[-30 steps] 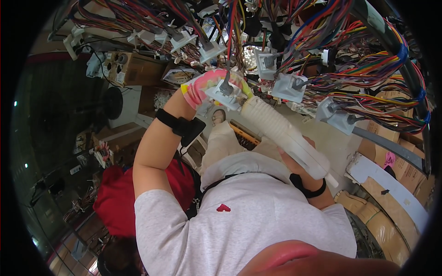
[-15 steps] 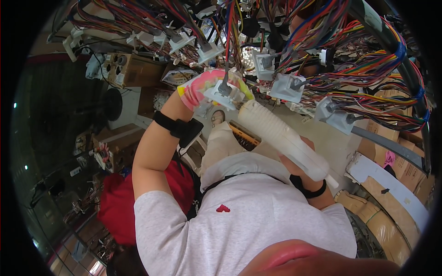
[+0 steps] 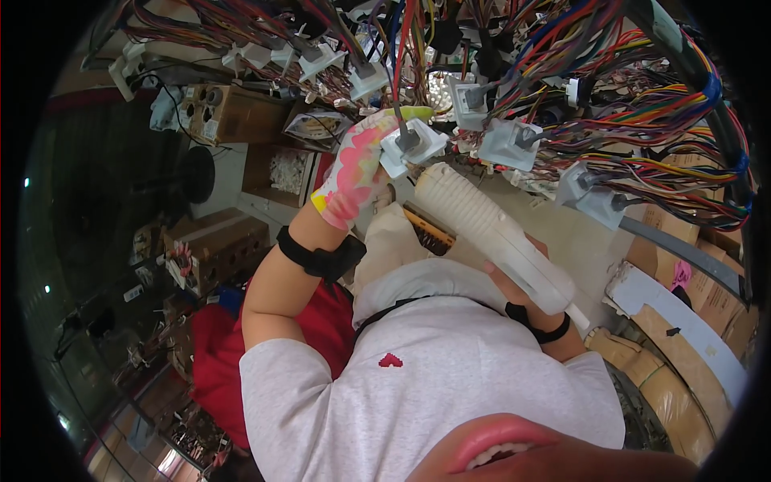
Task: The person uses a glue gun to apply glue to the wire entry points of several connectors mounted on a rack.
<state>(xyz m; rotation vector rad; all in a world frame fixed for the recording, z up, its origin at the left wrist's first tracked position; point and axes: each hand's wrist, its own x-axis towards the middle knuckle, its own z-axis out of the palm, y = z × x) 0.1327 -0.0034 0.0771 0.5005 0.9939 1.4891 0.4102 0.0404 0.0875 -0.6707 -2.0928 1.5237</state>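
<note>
My left hand (image 3: 360, 167), in a pink, white and yellow patterned glove, closes around a white square plastic piece (image 3: 396, 158) at the ends of the hanging wires. A grey connector (image 3: 408, 143) sits in that piece with its wires running upward. My right hand (image 3: 504, 283) is closed around a white hot glue gun (image 3: 490, 225), mostly hidden behind its body. The ridged front of the gun points up and left, with its tip close below the white piece; whether they touch I cannot tell. A white glue stick (image 3: 578, 315) pokes out of the back.
Bundles of coloured wires (image 3: 642, 153) hang from a black curved bar (image 3: 719, 120). More white pieces with connectors (image 3: 510, 145) hang to the right. Cardboard boxes (image 3: 237, 116) stand at the left; a black fan (image 3: 197, 173) is beside them. A red cloth (image 3: 217, 361) lies by my left arm.
My left hand has turned more upright and the white piece in it has shifted slightly right and up. The glue gun has stayed nearly in place.
</note>
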